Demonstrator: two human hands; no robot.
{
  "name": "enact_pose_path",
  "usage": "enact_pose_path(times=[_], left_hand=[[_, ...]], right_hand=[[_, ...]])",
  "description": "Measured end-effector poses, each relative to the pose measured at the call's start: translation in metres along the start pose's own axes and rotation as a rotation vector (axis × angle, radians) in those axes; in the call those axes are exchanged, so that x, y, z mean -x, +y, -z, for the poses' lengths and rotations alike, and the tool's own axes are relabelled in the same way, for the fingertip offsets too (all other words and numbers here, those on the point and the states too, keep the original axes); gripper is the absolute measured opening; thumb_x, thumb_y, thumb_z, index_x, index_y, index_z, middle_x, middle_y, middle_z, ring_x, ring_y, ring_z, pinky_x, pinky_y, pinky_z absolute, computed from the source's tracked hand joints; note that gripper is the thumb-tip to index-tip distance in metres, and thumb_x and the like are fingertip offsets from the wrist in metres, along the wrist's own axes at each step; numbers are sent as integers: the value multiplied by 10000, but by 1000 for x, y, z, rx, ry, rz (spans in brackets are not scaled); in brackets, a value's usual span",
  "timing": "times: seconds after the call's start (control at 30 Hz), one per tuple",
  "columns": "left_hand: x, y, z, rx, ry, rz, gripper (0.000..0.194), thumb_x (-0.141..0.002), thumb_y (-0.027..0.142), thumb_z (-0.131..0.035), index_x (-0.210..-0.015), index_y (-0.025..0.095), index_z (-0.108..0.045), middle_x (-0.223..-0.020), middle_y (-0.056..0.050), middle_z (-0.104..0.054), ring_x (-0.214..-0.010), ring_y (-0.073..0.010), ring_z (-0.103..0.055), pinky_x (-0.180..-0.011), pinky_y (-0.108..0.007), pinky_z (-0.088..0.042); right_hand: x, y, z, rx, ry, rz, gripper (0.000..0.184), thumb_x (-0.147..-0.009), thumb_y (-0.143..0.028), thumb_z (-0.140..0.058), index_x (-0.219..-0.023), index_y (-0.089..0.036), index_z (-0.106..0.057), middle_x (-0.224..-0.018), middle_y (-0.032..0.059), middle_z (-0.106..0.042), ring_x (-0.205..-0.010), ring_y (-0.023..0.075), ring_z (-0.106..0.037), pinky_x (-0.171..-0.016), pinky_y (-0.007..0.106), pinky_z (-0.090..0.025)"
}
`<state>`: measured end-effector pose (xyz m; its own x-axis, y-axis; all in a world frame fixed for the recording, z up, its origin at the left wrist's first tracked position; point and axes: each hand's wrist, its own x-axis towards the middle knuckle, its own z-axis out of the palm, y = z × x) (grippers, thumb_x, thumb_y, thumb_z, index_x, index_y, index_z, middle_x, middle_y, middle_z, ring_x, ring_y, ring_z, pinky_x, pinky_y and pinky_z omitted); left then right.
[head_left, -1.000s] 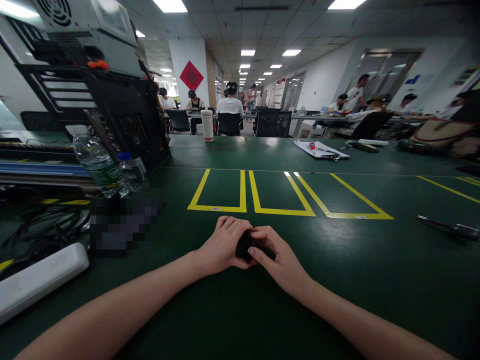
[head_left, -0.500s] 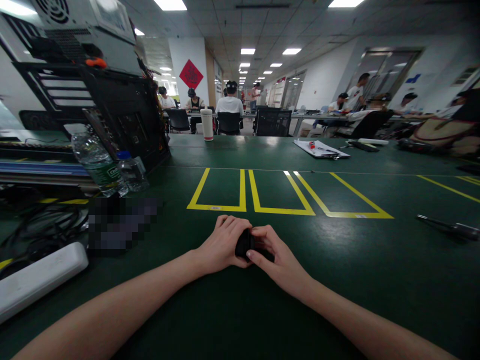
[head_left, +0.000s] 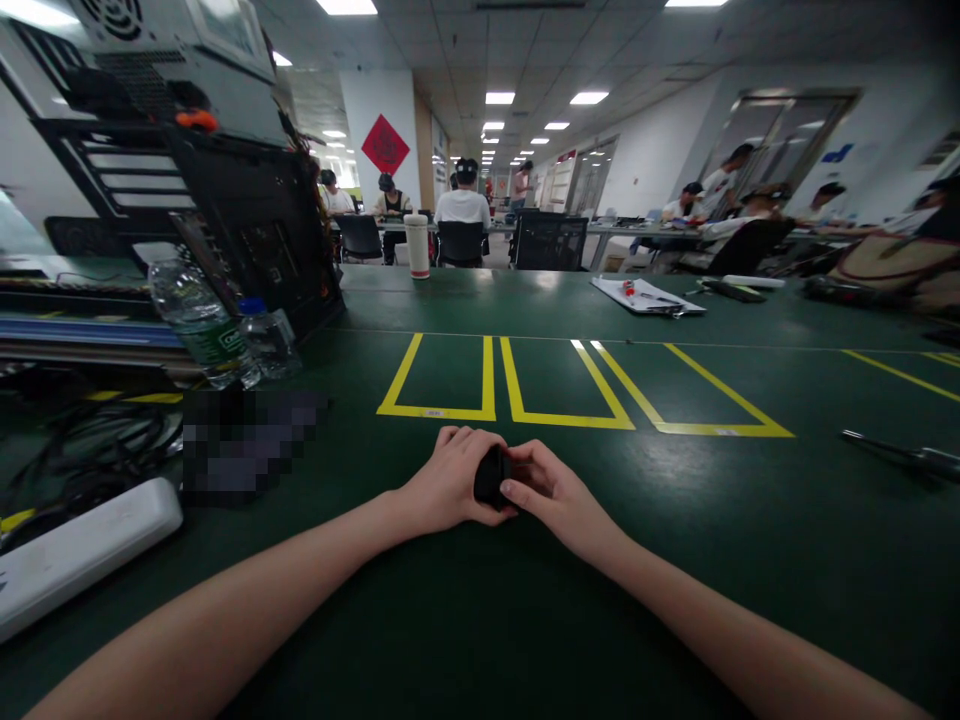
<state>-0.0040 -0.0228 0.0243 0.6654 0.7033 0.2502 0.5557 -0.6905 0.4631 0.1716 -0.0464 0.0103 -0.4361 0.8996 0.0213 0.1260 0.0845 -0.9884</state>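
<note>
A small black object (head_left: 490, 478) with a rounded outline is between my hands, low over the dark green table (head_left: 480, 620). Its kind cannot be made out, since fingers cover much of it. My left hand (head_left: 454, 480) wraps round it from the left, thumb below and fingers over the top. On its right side, my right hand (head_left: 551, 488) pinches the edge with thumb and fingertips. Just beyond both hands lie yellow tape outlines (head_left: 570, 420) on the table.
To the left stand an opened computer case (head_left: 255, 230), a large water bottle (head_left: 199, 320) and a smaller blue-capped bottle (head_left: 266, 340). A white power strip (head_left: 90, 550) lies near the left edge. Farther off are a white cup (head_left: 418, 247), a clipboard (head_left: 646, 296) and, rightward, a screwdriver-like tool (head_left: 907, 455).
My right thumb and fingers have drawn closer together at the right side of the black object. My left hand keeps its hold. The whole view has shifted slightly.
</note>
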Motion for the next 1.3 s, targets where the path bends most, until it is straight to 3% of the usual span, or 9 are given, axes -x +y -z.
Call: enact_pose_path(times=[0.33,0.53,0.7,0.97,1.13,1.3], left_hand=[[3,2,0,-25,7,-50,515,-663,371,-644,-1078,202,-392,-1043,-51,-512,-945,-216,-488,-875,-379,-292],[3,-1,-1,-49,28,-14,486,-671,325,-639,-1069,199,-391,-1031,-53,-521,-944,-224,-488,-858,-381,-297],[2,-2,1,-57,7,-36,476,-673,338,-635,-1060,191,-399,-1023,-53,-518,-933,-218,-485,-838,-364,-307],[2,-1,0,-66,13,-35,503,-670,332,-639,-1079,180,-388,-1038,-59,-507,-936,-214,-477,-842,-356,-302],[1,-2,0,-61,1,-25,506,-657,301,-649,-1077,190,-389,-1039,-57,-508,-945,-219,-478,-845,-363,-300],[1,-2,-1,-43,18,-21,480,-662,343,-640,-1054,204,-399,-1024,-52,-521,-934,-224,-491,-836,-370,-304]], right_hand=[[4,-2,-2,54,22,47,116,-828,-276,-464,-928,-218,-460,-930,6,-540,-898,167,-554,-791,360,-473],[7,-1,-5,190,65,135,244,-771,-156,-523,-988,-252,-468,-1118,5,-448,-1058,178,-474,-919,386,-409],[2,4,-6,111,69,155,183,-782,-167,-511,-947,-237,-470,-1011,10,-482,-933,157,-539,-818,351,-484],[4,-2,-6,147,65,53,299,-783,-196,-517,-1064,-234,-423,-1078,32,-497,-1030,181,-506,-901,401,-424],[6,-1,-6,203,56,163,274,-762,-150,-535,-1005,-246,-452,-1075,19,-462,-1029,176,-491,-926,394,-413],[6,3,-7,199,91,156,158,-803,-176,-479,-948,-237,-474,-1061,25,-457,-966,173,-518,-859,385,-460]])
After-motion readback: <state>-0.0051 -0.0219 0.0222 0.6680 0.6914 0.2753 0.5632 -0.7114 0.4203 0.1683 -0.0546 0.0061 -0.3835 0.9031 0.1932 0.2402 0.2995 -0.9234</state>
